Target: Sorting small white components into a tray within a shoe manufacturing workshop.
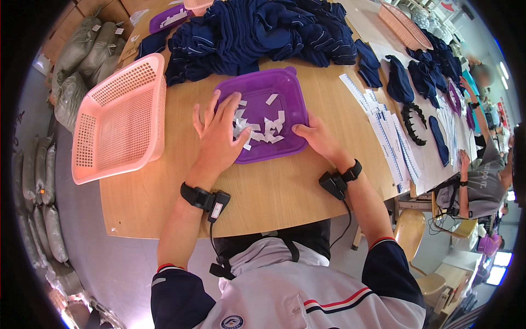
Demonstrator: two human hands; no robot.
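One pink mesh basket [118,123] at the left of the wooden table [142,205]. With left hand [215,142], fingers spread open, reach over the left rim of the purple tray [256,107] on the tabletop, above loose white slips [271,129]. Behind, a navy fabric heap [257,33]. With right hand [323,137], clasp the tray's right rim, fingers partly hidden. Farther right, blue-marked white strips [392,140].

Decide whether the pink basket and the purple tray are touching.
Apart: the head view shows a plain strip of wood tabletop between the pink basket and the purple tray.
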